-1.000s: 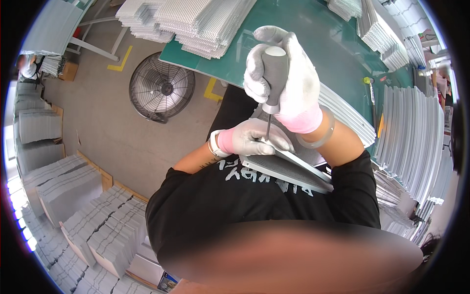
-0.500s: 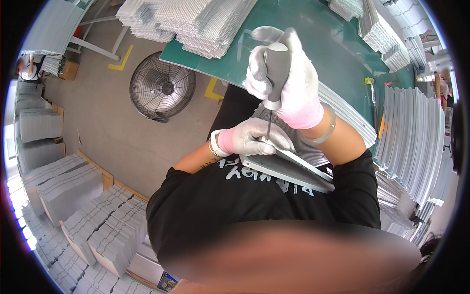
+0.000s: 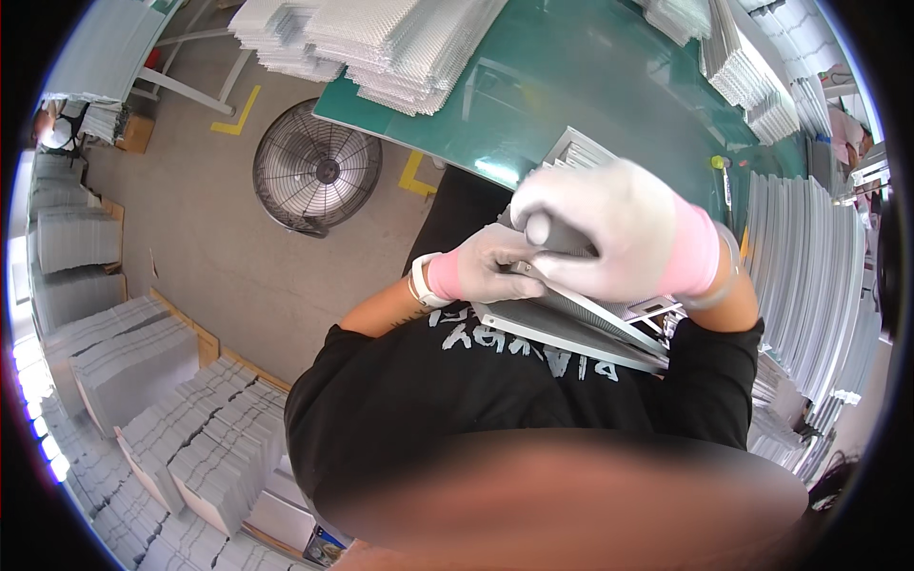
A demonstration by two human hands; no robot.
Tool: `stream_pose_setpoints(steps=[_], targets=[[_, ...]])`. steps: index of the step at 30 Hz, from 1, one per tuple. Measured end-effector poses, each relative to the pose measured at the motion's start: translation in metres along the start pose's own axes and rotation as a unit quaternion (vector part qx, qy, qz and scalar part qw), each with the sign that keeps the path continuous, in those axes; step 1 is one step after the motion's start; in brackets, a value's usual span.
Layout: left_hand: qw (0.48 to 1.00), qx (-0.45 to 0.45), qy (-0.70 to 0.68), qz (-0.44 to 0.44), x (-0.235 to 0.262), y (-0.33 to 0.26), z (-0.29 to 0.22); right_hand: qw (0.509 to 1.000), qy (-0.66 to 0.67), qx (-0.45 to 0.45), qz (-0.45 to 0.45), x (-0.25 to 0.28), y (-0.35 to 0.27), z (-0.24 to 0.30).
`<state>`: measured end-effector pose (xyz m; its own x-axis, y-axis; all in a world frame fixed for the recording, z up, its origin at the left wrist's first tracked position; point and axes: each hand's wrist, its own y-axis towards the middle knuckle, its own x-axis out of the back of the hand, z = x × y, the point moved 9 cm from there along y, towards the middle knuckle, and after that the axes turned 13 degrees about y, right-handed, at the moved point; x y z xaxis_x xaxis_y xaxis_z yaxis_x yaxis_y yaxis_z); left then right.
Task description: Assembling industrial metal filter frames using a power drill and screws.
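In a white glove with a pink cuff, my right hand [image 3: 619, 228] is closed around a grey-handled screwdriver [image 3: 538, 229]. Only the handle's butt and part of its side show; shank and tip are hidden. My left hand [image 3: 487, 266], gloved the same way, pinches the corner of a white-framed grey mesh panel [image 3: 571, 335] close against my black shirt. The two hands nearly touch at that corner. Behind the right hand, the end of a stack of white frames [image 3: 576, 147] sticks out over the green table.
The green table [image 3: 533, 67] carries piles of silvery mesh sheets [image 3: 409, 57]. A yellow-capped marker [image 3: 724, 176] lies to the right, beside a tall row of white frames [image 3: 795, 276]. A round floor fan [image 3: 327, 171] stands left. Stacked panels [image 3: 205, 438] fill the lower left.
My right hand has come down and tilted over with the screwdriver, from high above the panel to right beside my left hand. The left hand still grips the corner.
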<state>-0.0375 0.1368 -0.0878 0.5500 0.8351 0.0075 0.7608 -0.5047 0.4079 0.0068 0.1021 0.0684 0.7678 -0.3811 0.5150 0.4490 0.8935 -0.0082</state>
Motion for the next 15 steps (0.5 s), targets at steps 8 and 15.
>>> stream_pose_setpoints(steps=[8,15], targets=[[0.992,-0.026,0.104,-0.071,0.013,0.002,0.003,0.996,-0.068,-0.046,0.044,-0.025,-0.006,-0.014],[0.991,-0.001,0.109,-0.084,0.016,0.008,-0.004,0.987,-0.14,-0.069,0.039,-0.031,-0.001,-0.027]])
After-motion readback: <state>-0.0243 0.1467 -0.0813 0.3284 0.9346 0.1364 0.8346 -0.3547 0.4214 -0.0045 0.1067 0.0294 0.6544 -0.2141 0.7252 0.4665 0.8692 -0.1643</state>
